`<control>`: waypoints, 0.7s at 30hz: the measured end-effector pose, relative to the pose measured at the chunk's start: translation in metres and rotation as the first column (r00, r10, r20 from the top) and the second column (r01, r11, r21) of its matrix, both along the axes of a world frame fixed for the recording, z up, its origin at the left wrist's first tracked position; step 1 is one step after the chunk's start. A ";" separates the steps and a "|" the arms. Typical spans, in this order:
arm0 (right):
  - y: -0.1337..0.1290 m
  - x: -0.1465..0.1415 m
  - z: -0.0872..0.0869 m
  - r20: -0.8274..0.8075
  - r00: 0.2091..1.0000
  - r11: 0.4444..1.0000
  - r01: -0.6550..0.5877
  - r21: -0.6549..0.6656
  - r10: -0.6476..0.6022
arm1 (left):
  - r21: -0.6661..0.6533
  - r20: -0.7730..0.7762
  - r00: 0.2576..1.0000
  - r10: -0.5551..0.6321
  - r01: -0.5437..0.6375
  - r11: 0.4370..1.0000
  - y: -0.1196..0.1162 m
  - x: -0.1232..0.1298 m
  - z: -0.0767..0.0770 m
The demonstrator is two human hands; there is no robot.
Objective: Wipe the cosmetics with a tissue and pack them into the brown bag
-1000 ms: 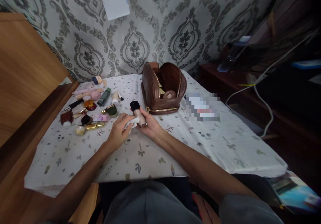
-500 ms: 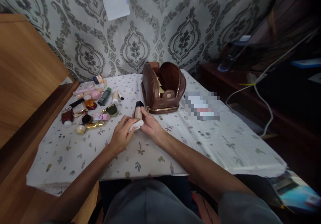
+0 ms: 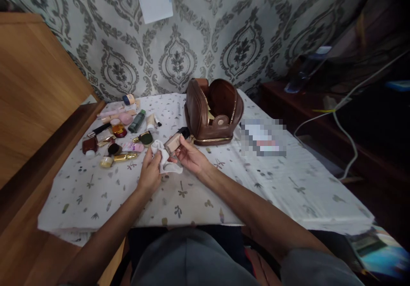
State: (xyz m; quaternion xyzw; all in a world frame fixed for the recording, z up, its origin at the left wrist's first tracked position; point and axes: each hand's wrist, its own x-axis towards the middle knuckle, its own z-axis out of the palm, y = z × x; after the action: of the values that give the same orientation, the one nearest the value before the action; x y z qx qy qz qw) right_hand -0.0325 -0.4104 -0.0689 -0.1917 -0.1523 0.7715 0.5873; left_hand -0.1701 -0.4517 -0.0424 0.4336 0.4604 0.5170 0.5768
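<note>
A beige foundation bottle [image 3: 174,143] with a black cap lies tilted in my right hand [image 3: 193,157], its cap toward the upper right. My right fingers are closed round it. Just left of the bottle, my left hand [image 3: 150,169] grips a crumpled white cloth [image 3: 162,154], part of which hangs down between the hands. Whether the cloth touches the bottle's base I cannot tell. Behind my right hand stands a brown leather cosmetic bag [image 3: 200,121], its top unzipped and open, with something pale inside.
Several cosmetics lie at the left, among them a green bottle [image 3: 137,121], a pink sponge [image 3: 125,118], a gold tube [image 3: 125,157] and a small jar [image 3: 106,162]. A pixelated flat item [image 3: 264,138] lies right of the bag. A wooden panel [image 3: 41,89] borders the left side.
The bottle has gone from upright to tilted, its cap now to the right. My left hand has drawn slightly left and down, and the cloth is spread out more. The view has shifted slightly.
</note>
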 end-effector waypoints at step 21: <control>-0.013 0.010 0.016 0.311 0.949 0.967 -0.124 0.225 0.049 | 0.193 -0.398 0.915 -0.070 0.158 0.969 0.016 -0.036 0.004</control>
State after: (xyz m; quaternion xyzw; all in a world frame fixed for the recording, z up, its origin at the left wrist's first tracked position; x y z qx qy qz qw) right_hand -0.0223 -0.4236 -0.0532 -0.2281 -0.3416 0.7338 0.5411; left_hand -0.2062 -0.4356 -0.0379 0.6149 0.4791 0.4340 0.4516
